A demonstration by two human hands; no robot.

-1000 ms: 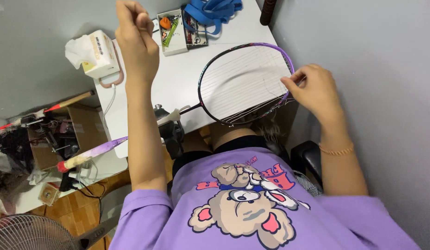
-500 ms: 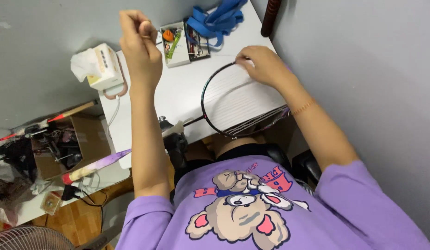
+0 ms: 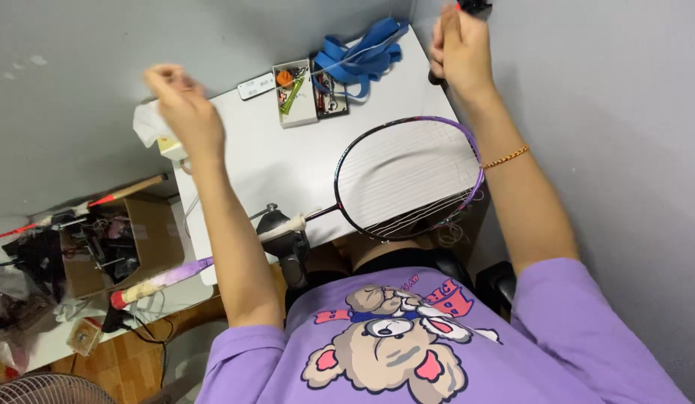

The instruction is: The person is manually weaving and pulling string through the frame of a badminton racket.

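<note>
Pulling string, both hands up: my right hand (image 3: 461,46) is raised over the counter's (image 3: 250,161) far corner, fingers pinched shut on a thin racket string (image 3: 362,51) that runs left past the blue straps (image 3: 360,52). My left hand (image 3: 181,105) is lifted near the tissue box (image 3: 166,146), fingers curled; blurred, so I can't tell whether it grips anything. The badminton racket (image 3: 411,176) lies flat on the counter edge, head partly strung, handle toward a clamp (image 3: 284,232). I'd judge the string light, slick and kink-prone, best pinched near its end; the frame is light, stiff, best held at the rim or shaft.
</note>
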